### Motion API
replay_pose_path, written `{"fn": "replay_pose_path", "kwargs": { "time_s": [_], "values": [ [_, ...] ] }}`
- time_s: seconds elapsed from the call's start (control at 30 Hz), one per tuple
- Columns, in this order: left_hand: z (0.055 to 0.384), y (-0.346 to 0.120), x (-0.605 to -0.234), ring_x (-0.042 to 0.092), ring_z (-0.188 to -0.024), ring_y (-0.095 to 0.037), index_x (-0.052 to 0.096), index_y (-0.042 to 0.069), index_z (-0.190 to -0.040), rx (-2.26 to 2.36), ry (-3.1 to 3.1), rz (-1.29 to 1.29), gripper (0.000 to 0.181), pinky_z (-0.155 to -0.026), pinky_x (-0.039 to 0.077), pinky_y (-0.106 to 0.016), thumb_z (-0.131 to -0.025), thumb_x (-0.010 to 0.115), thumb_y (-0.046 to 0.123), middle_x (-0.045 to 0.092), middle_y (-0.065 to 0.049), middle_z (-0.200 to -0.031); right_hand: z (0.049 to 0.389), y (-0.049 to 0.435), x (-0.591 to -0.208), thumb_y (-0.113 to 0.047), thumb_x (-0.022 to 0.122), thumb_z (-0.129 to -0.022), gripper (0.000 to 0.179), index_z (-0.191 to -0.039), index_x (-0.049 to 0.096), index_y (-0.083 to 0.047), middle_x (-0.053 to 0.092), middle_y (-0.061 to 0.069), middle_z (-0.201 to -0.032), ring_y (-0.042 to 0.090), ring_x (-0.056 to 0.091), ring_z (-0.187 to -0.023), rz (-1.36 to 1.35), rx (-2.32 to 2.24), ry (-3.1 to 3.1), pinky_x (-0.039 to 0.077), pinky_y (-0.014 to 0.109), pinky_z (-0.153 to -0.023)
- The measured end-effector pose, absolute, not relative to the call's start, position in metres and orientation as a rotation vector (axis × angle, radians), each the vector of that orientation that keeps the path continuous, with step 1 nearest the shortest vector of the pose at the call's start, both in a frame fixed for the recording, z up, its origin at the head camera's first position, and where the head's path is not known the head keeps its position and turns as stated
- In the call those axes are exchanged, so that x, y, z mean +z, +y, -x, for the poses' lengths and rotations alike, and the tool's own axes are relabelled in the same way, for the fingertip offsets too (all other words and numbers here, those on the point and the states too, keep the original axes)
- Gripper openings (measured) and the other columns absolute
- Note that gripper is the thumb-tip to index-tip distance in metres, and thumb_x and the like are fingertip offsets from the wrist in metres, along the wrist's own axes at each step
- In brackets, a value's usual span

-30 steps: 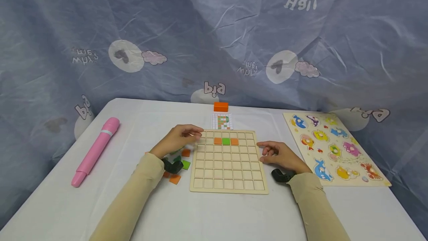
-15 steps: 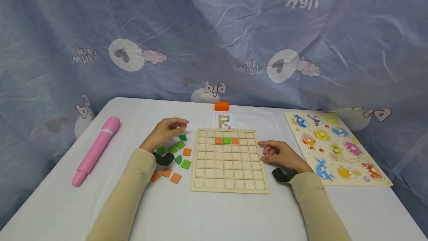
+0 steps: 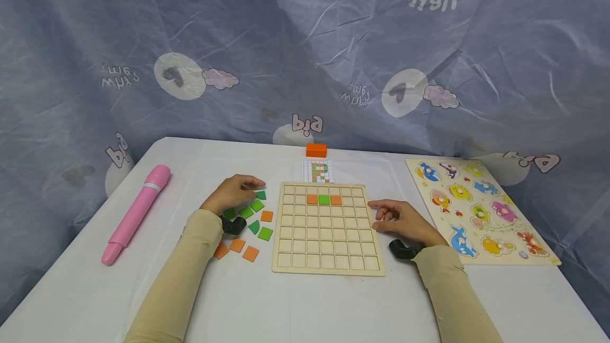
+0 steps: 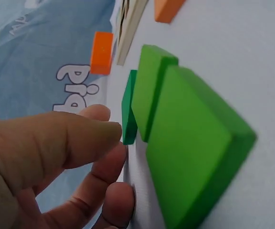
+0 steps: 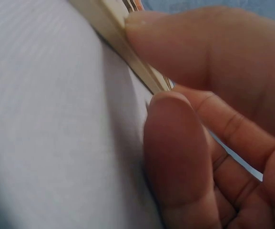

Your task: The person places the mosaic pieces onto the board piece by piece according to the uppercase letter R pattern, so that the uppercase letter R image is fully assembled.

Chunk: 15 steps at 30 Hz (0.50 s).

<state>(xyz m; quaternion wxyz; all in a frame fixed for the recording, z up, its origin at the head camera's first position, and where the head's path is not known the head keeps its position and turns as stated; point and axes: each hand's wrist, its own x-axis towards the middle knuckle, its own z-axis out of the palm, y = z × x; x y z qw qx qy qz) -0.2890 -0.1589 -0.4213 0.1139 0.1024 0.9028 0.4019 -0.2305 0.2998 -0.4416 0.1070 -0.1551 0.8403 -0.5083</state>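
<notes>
In the head view my left hand [image 3: 234, 192] hovers low over the loose tiles left of the wooden grid board [image 3: 324, 271]. Its thumb tip comes right beside a dark green rounded tile [image 4: 129, 107] in the left wrist view; whether they touch I cannot tell. Bright green square tiles [image 4: 194, 138] lie just below that thumb. My right hand [image 3: 404, 222] rests at the board's right edge, fingers loosely bent. Seen from the right wrist, the thumb touches the board's rim [image 5: 120, 47]. Orange, green and orange tiles [image 3: 324, 200] sit in one upper row of the board.
Several orange tiles [image 3: 250, 253] lie nearer the front left. Behind the board are a pattern card [image 3: 318, 171] and an orange block [image 3: 316, 150]. A pink stick-like object [image 3: 135, 216] lies far left, an animal puzzle board [image 3: 481, 210] far right.
My left hand has drawn back leftward from the board's upper left corner, then lowered towards the dark green tile. The right hand has stayed at the board's edge.
</notes>
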Motion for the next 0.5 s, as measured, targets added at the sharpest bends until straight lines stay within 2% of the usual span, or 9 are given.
{"fn": "replay_pose_path", "kwargs": {
  "time_s": [0.1, 0.2, 0.33, 0.5],
  "values": [
    [0.292, -0.160, -0.425, 0.060, -0.129, -0.041, 0.073, 0.007, -0.139, 1.120, 2.666, -0.345, 0.042, -0.110, 0.047, -0.056, -0.099, 0.062, 0.002, 0.066, -0.021, -0.141, 0.230, 0.299, -0.441, 0.003, 0.083, -0.090, 0.058, -0.142, 0.059, 0.016, 0.064, 0.013, -0.099, 0.011, 0.055, -0.080, 0.457, -1.501, 2.471, 0.048, 0.020, -0.071],
    [0.296, -0.160, -0.428, 0.061, -0.120, -0.037, 0.074, 0.008, -0.138, 1.061, 2.685, -0.416, 0.041, -0.106, 0.049, -0.053, -0.100, 0.062, 0.000, 0.067, -0.021, -0.136, 0.230, 0.299, -0.440, 0.003, 0.083, -0.090, 0.059, -0.142, 0.059, 0.016, 0.064, 0.013, -0.099, 0.011, 0.055, -0.080, 0.458, -1.501, 2.467, 0.048, 0.020, -0.071],
    [0.299, -0.160, -0.431, 0.060, -0.107, -0.031, 0.076, 0.009, -0.135, 1.005, 2.704, -0.478, 0.037, -0.098, 0.049, -0.048, -0.101, 0.063, 0.000, 0.069, -0.016, -0.125, 0.230, 0.299, -0.441, 0.002, 0.083, -0.091, 0.059, -0.143, 0.058, 0.016, 0.064, 0.013, -0.100, 0.011, 0.055, -0.080, 0.448, -1.494, 2.467, 0.048, 0.020, -0.071],
    [0.298, -0.161, -0.434, 0.060, -0.105, -0.028, 0.077, 0.009, -0.132, 0.994, 2.719, -0.481, 0.035, -0.097, 0.049, -0.047, -0.101, 0.064, 0.001, 0.071, -0.013, -0.119, 0.230, 0.300, -0.442, 0.002, 0.083, -0.091, 0.058, -0.142, 0.059, 0.015, 0.065, 0.013, -0.100, 0.011, 0.055, -0.080, 0.459, -1.496, 2.471, 0.048, 0.020, -0.071]
  ]
}}
